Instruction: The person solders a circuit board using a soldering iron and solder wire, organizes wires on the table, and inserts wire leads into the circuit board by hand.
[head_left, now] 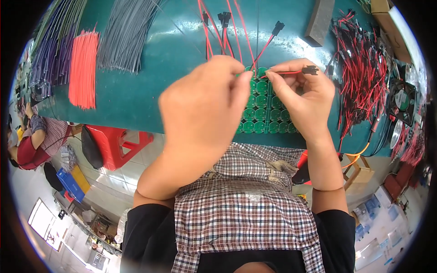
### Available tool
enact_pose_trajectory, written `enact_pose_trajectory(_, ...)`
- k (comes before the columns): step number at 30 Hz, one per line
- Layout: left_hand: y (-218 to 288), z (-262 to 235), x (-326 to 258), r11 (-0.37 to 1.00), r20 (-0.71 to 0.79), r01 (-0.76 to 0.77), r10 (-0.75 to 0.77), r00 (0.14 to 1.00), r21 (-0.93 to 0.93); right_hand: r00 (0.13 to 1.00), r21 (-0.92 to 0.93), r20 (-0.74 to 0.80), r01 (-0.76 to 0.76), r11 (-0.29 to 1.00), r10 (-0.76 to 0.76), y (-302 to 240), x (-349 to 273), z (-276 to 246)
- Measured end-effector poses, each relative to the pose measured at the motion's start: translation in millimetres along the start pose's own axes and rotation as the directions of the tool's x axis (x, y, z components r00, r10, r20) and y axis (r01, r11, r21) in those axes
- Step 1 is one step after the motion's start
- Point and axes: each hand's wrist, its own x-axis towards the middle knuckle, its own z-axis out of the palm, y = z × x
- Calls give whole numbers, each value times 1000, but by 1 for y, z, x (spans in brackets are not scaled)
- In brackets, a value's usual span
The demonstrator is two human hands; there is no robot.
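On the green table lies a panel of small round green circuit boards (260,113), partly covered by my hands. My right hand (309,93) is closed in a pinch on a red and black wire lead (287,73), whose black connector (310,70) sticks out past the fingers. The lead's other end meets the panel's far part. My left hand (202,100), slightly blurred, is pinched at the panel's far left side; whatever is between its fingertips is hidden. Beyond the hands, several red leads (248,41) rise from the panel's far edge, some ending in black connectors (277,28).
Bundles of pink-red wires (83,70), grey wires (125,38) and purple wires (48,50) lie at left. At right are a grey bar (320,22), a heap of red and black leads (362,68) and a small fan (402,101). A red stool (114,145) and another person (41,136) are at left.
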Motion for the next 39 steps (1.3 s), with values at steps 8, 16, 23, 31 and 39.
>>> enact_pose_trajectory(8,-89,-78,31,949,-361,256,-177,916,183,995,-14,-55,80,997,-80,8,-1,1)
enact_pose_trajectory(16,-228,-160,32,585,-276,446,-359,891,678,987,-120,2,162,979,-163,5,0,0)
enact_pose_trajectory(23,-277,-175,29,801,-116,393,-384,916,453,895,-286,97,444,849,-435,0,6,-2)
enact_pose_trajectory(31,-224,-166,33,733,-252,406,-319,914,546,945,-277,116,326,904,-306,-5,2,1)
enact_pose_trajectory(39,-152,-95,66,960,-50,279,-280,959,-20,992,-178,32,125,976,-121,-1,5,-1)
